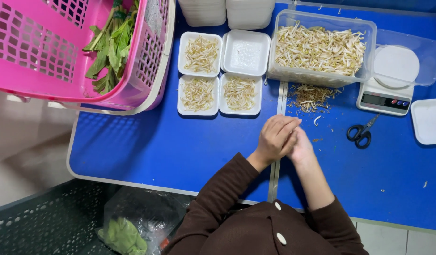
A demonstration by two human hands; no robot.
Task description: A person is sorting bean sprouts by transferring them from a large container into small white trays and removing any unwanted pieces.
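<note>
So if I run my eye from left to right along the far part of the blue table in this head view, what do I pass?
Pink basket with leafy greens → four white foam trays, three filled with bean sprouts → clear tub of bean sprouts → small kitchen scale → empty white tray at the right edge.

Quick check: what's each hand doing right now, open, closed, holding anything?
Left hand: curled over the right hand above the blue table; contents cannot be told.
Right hand: mostly covered by the left; open or closed cannot be told.
</note>
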